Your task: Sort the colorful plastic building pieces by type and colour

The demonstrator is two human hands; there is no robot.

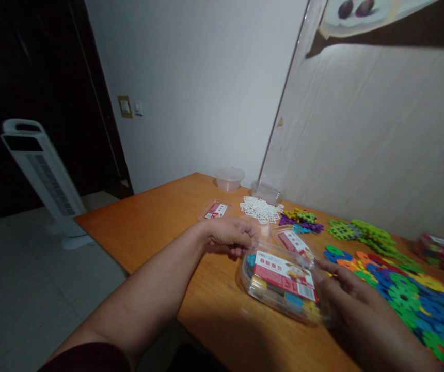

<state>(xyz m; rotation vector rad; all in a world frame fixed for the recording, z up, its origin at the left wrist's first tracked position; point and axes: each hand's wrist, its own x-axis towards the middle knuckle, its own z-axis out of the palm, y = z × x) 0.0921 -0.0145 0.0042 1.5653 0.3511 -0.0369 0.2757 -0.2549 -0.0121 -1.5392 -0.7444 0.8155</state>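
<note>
A clear plastic box (284, 284) with a red and white label on its lid lies on the orange table (160, 227); colourful snowflake pieces show inside it. My left hand (232, 236) grips the box's far left edge. My right hand (346, 289) holds its right side, fingers pressed against the wall. A second labelled lid (295, 242) lies just behind the box.
A large mat of joined colourful snowflake pieces (411, 294) covers the table's right side. Green (361, 232), purple-yellow (302, 219) and white (260, 209) clusters lie behind. A labelled lid (215, 210), an empty clear tub (228, 178) and a tower fan (46, 175) on the floor at left.
</note>
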